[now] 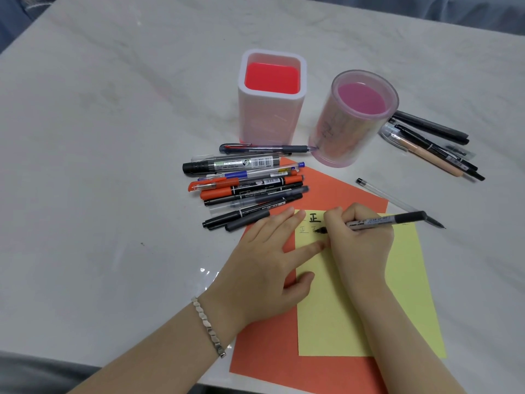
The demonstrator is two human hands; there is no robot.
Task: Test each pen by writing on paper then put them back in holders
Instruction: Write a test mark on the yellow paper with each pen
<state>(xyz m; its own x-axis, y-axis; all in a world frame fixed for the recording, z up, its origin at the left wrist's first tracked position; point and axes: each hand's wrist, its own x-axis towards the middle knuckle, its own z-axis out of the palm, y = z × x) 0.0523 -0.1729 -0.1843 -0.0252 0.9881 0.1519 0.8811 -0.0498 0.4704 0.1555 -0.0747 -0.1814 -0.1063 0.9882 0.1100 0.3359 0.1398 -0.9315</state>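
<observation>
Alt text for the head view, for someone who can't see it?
The right hand writes with a black marker on yellow paper while the left hand presses the sheet flat. Behind, a square holder and a round holder stand empty, loose pens piled near each.

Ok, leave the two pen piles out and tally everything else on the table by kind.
Pen holders: 2, the square pen holder and the round pen holder
Paper sheets: 2, the orange sheet and the yellow sheet
Pens: 2, the black marker in the right hand and the clear pen lying alone
Total: 6
</observation>
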